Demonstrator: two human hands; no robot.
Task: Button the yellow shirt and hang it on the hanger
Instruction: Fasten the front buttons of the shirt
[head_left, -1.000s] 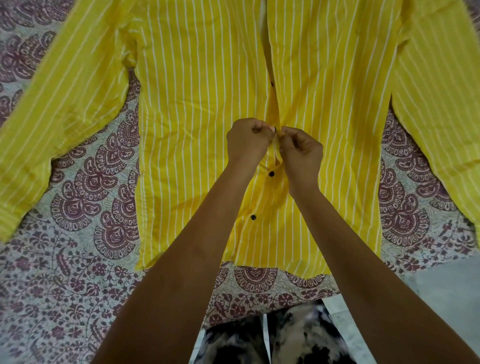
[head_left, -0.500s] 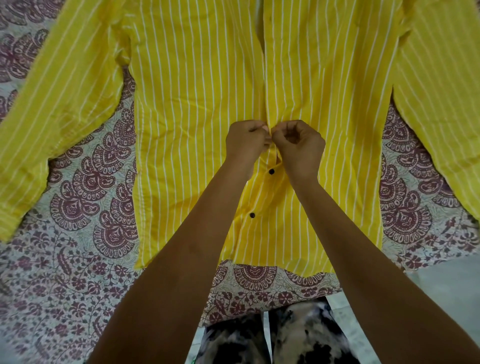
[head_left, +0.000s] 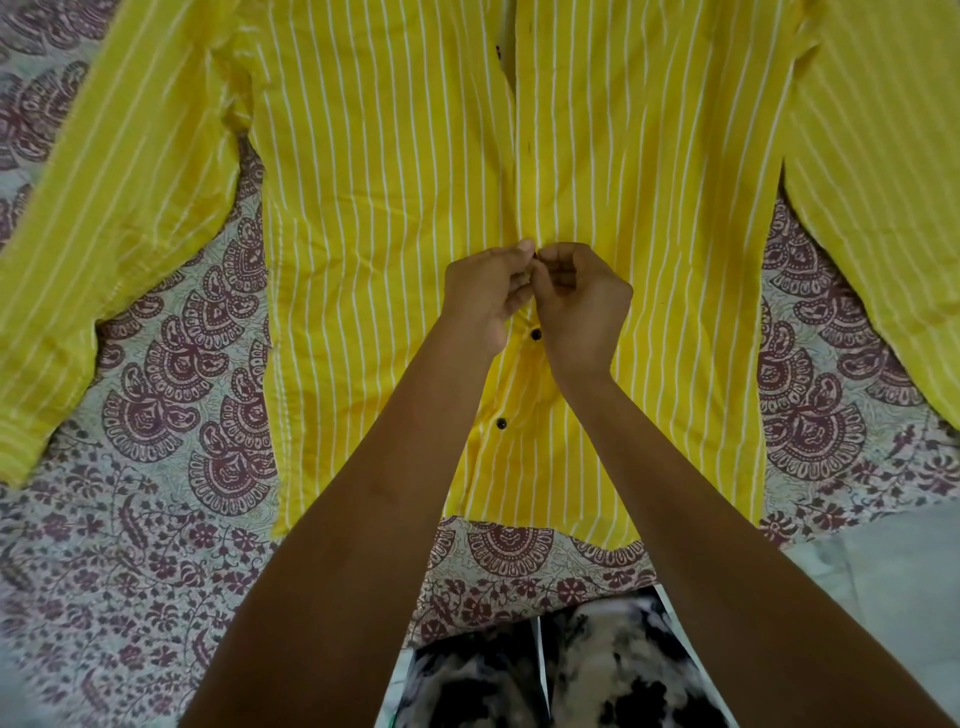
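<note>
printed sheet (head_left: 156, 405): spread under the yellow shirt (head_left: 363, 208); maroon paisley on pale ground.
yellow shirt: laid flat, front up, sleeves spread.
left hand (head_left: 483, 296): fingers curled, the shirt's front edge pinched at mid-placket.
right hand (head_left: 582, 306): fingers curled, the facing edge pinched.
buttons (head_left: 535, 334): two dark ones seen undone, nearer the shirt's hem.
floor (head_left: 883, 587): pale grey, shown off the shirt's lower right corner.

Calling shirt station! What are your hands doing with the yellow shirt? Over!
Left hand and right hand both pinching the front edges of the yellow white-striped cloth shirt. Two round black buttons toward the hem undone. No hanger in view.
</note>
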